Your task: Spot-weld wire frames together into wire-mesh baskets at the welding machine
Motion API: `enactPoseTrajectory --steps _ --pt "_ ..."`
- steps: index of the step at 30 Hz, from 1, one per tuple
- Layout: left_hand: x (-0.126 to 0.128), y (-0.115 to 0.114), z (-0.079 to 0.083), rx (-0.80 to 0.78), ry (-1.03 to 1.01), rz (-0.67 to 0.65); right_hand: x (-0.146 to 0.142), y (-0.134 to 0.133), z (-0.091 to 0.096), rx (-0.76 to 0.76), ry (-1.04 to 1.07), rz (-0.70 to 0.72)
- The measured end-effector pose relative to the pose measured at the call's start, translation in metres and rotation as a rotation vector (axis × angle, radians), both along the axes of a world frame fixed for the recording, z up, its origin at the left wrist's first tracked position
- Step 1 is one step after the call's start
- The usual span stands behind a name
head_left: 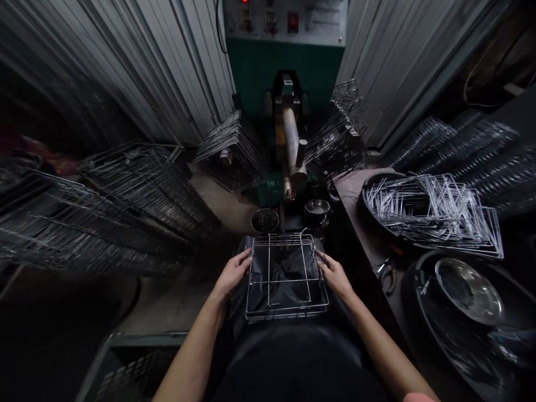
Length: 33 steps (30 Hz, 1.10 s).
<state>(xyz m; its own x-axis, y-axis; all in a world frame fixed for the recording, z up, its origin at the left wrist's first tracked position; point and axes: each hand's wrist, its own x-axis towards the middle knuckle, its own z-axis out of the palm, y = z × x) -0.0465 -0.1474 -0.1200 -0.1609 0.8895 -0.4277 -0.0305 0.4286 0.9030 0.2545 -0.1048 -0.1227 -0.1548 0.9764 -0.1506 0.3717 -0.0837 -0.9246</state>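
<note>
A square wire rack (288, 281) of thin shiny rods lies over my lap, on dark cloth. My left hand (235, 271) grips its left side near the far corner, thumb and fingers closed on the wire. On the opposite side my right hand (334, 273) pinches the right edge in the same way. Just beyond the rack stand a small round dish (265, 220) with small pieces in it and a metal bowl (317, 209). Above them, the metal arm and electrode tip (288, 188) of a green machine (288, 64) point toward me.
Stacked wire frames hang left (230, 151) and right (330, 142) of the machine. More wire racks (138, 190) stand at far left. On the right are a tub of wire frames (427, 206), pliers (389, 277) and a black basin (422, 318) with a glass-like lid (469, 290). A plastic crate (121, 340) sits lower left.
</note>
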Motion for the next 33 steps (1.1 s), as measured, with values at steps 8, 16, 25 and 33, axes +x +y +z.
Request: enactPoseTrajectory --steps 8,16,25,33 --pt "-0.001 -0.014 -0.006 -0.05 -0.065 -0.045 -0.005 -0.004 -0.012 0.025 0.078 -0.065" --pt "-0.003 -0.02 -0.009 0.014 -0.021 -0.075 0.001 -0.015 -0.012 -0.005 0.061 -0.069" --pt "0.002 -0.019 0.005 -0.003 0.038 -0.049 -0.001 -0.015 -0.022 -0.025 0.039 -0.074" --pt "-0.028 -0.043 0.069 0.426 0.701 0.29 0.006 -0.015 0.027 0.049 0.084 -0.286"
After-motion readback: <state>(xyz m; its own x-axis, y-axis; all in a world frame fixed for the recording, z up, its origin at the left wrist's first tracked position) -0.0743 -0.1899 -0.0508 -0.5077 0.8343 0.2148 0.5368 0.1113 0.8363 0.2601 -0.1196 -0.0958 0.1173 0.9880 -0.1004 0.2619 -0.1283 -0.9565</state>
